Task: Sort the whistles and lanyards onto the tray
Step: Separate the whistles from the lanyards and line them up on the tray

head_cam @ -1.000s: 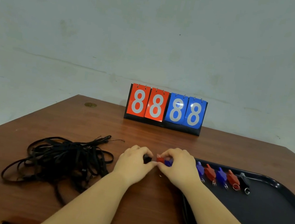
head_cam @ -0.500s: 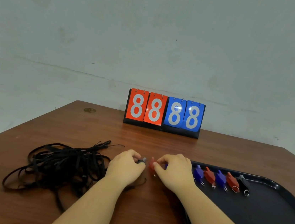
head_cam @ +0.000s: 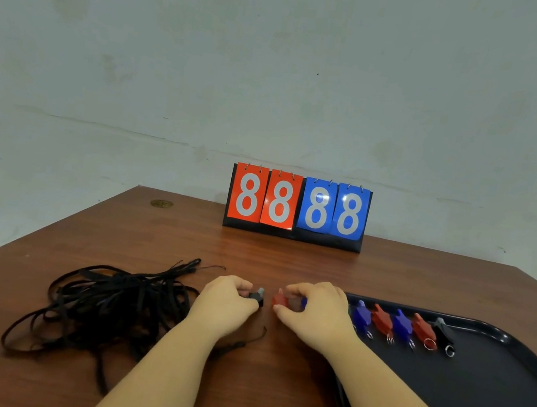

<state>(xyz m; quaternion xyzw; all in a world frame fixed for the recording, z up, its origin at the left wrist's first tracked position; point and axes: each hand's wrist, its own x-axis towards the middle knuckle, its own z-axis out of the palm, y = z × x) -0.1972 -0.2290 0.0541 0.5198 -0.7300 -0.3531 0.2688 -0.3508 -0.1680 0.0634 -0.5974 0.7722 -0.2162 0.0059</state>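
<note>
**Hands part at table centre: whistle split from its lanyard, neither yet on the tray**

I observe the left hand (head_cam: 226,301) with its fingers (head_cam: 242,293) pinched closed on a small black whistle (head_cam: 257,296), held just above the table (head_cam: 287,263). The right hand (head_cam: 313,310) has its fingers pinched on a red whistle (head_cam: 280,300); a sliver of blue shows behind it, which I cannot identify with confidence.

Change noted: a second ago the two hands were pressed together over these pieces; half a second ago a gap opened; now the hands stand clearly apart, each keeping its own piece. A thin black cord (head_cam: 245,341) trails on the table beneath the left wrist. I judge that the pieces have just been separated and each is now free to be placed.

Standing of the task: five whistles (head_cam: 402,326), blue, red, blue, red and black, lie in a row along the far edge of the tray (head_cam: 507,395), near the right hand. The tangled pile of black lanyards (head_cam: 112,306) lies on the table well to the left, none of it on the tray. In my judgement the whistle row is well advanced, while the lanyards remain wholly outstanding and will need untangling.
</note>
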